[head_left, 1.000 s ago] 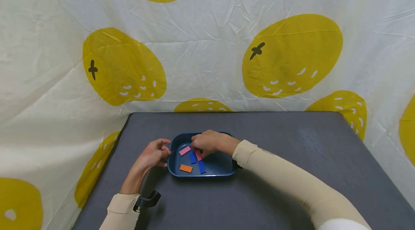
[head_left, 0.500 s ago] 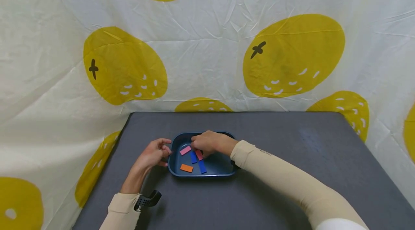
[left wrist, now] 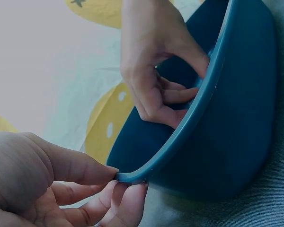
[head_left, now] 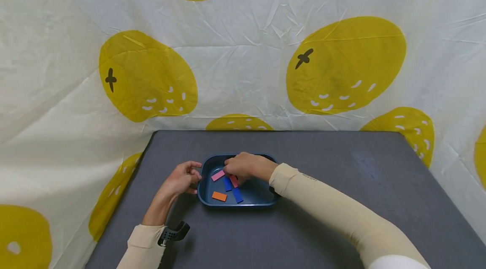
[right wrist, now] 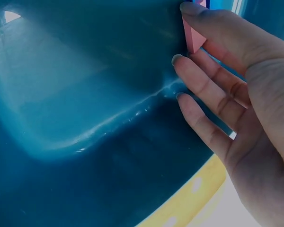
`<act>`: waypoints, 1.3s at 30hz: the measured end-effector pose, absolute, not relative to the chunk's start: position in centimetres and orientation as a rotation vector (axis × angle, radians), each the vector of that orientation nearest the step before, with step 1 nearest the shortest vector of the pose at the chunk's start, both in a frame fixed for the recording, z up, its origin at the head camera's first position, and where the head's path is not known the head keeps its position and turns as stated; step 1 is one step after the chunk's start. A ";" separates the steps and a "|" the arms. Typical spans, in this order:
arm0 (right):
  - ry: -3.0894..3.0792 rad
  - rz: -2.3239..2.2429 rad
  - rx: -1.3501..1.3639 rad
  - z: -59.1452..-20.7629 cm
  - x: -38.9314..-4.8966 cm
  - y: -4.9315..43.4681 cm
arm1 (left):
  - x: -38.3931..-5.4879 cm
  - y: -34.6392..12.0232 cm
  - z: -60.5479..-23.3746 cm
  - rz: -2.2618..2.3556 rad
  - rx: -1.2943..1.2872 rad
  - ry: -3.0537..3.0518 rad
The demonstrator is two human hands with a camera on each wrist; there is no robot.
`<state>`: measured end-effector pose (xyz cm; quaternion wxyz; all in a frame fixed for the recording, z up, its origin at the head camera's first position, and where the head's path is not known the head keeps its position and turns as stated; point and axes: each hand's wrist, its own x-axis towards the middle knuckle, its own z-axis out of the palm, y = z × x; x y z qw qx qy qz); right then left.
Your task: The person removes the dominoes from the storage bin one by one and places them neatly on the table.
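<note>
A deep blue tray (head_left: 243, 206) with rounded corners stands on the table. My left hand (head_left: 179, 181) pinches its left rim between thumb and fingers, as the left wrist view shows at the tray's edge (left wrist: 180, 130). Inside the tray, my right hand (head_left: 244, 166) reaches down and holds a pink block (head_left: 233, 182) between thumb and forefinger. In the right wrist view that pink block (right wrist: 194, 40) is partly covered by the thumb, while the other fingers are spread loosely. Close by lie a second pink block (head_left: 218, 175), a blue block (head_left: 227, 184), another blue block (head_left: 237, 195) and an orange block (head_left: 219, 196).
The dark grey table (head_left: 322, 146) extends around the tray on all sides. Behind it hangs a white cloth (head_left: 239, 75) printed with large yellow fruit shapes. A black wristband (head_left: 174, 234) is on my left wrist.
</note>
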<state>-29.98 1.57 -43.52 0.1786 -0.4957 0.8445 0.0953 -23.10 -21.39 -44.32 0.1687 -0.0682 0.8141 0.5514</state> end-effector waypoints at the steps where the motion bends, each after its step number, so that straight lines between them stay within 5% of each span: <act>1: 2.386 0.270 -1.397 -43.4 -29.9 1.6 | -23.1 -21.4 -44.3 1.568 -0.193 2.315; 39: 2.510 -0.085 -1.334 -38.9 -29.1 8.7 | -23.1 -21.4 -44.1 1.566 -0.192 2.297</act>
